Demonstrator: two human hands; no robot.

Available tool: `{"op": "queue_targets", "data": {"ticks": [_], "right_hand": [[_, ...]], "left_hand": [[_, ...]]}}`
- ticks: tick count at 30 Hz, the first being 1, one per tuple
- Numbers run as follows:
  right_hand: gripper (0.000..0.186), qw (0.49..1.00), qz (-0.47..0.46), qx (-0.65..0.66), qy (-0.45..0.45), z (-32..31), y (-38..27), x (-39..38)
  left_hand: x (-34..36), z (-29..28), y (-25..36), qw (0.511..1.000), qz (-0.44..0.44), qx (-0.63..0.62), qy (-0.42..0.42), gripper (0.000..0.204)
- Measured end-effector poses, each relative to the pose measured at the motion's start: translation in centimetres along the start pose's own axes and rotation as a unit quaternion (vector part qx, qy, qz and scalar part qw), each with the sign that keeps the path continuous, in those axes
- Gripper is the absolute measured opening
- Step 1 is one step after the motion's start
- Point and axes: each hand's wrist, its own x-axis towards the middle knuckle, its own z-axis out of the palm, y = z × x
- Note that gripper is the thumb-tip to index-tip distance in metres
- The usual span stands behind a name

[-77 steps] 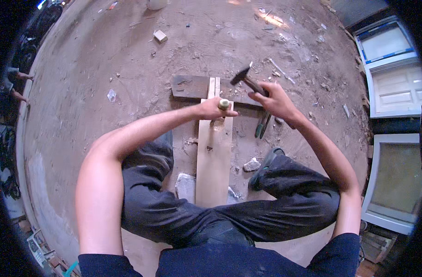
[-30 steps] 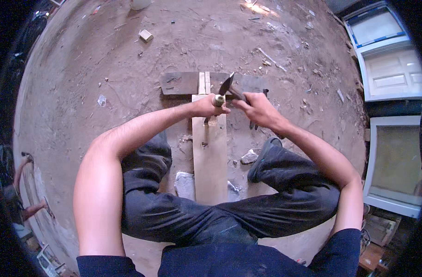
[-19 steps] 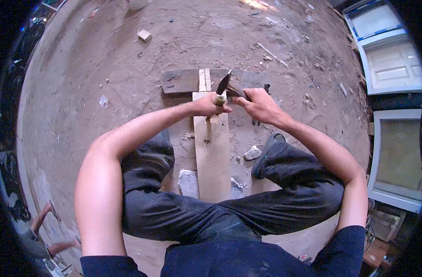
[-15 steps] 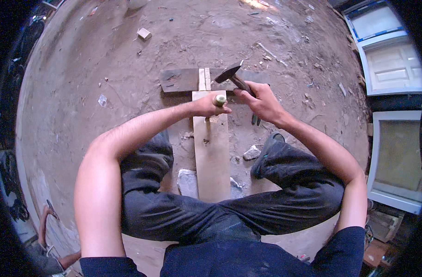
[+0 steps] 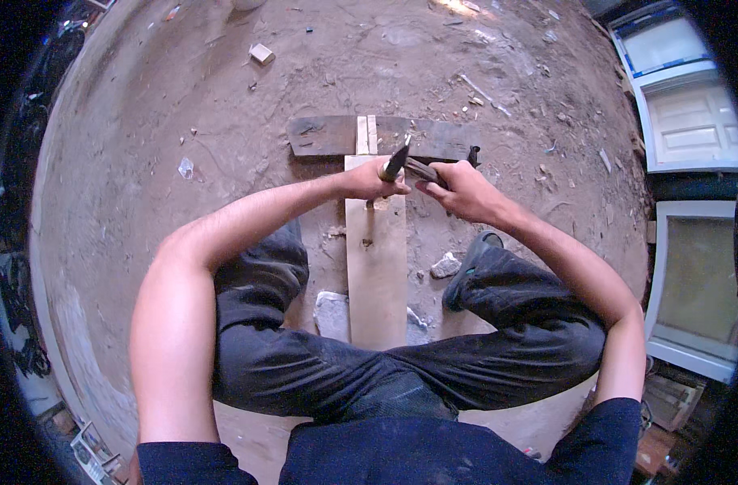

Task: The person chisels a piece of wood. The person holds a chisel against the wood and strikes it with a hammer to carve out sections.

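Observation:
My left hand point(image 5: 367, 179) is closed around an upright chisel point(image 5: 383, 171), its handle end mostly covered by the hammer head. Below that hand lies a long pale wooden plank point(image 5: 377, 283) running toward my lap, with a rough cut spot and a small dark hole in its face. My right hand point(image 5: 462, 192) grips a hammer point(image 5: 396, 160) by its dark handle; the head is at the top of the chisel, and whether they touch I cannot tell. The plank's far end lies by a dark crosswise board point(image 5: 324, 136) with pale wood strips point(image 5: 367, 133) on it.
A grey block point(image 5: 332, 315) sits beside the plank, between my bent legs. A white stone point(image 5: 445, 265) lies near my shoe point(image 5: 472, 271). White-framed panels point(image 5: 696, 287) stand along the right. A small wood block point(image 5: 261, 54) and scraps dot the dirt floor.
The hammer head has come down from beyond the chisel onto or just over its handle end. My left hand keeps its hold. The person's arm at lower left has mostly left view.

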Motion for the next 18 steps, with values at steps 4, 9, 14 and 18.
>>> {"op": "queue_targets", "data": {"ticks": [4, 9, 14, 18], "right_hand": [[0.023, 0.992, -0.083, 0.049, 0.085, -0.8, -1.3, -0.4], [0.030, 1.000, 0.010, 0.014, 0.012, -0.1, 0.1, 0.6], [0.034, 0.995, 0.023, 0.070, 0.073, -1.6, -1.3, 0.7], [0.038, 0.960, -0.039, 0.216, 0.171, -0.4, -0.9, 1.1]], "left_hand": [[0.2, -0.1, -0.2, 0.998, -0.003, -0.011, 0.063, 0.029], [0.8, -0.7, -0.2, 0.999, -0.019, 0.033, 0.018, 0.032], [0.6, -0.4, 0.8, 0.999, -0.036, 0.018, 0.029, 0.031], [0.8, -0.5, 0.3, 0.998, -0.037, -0.005, 0.042, 0.030]]}}
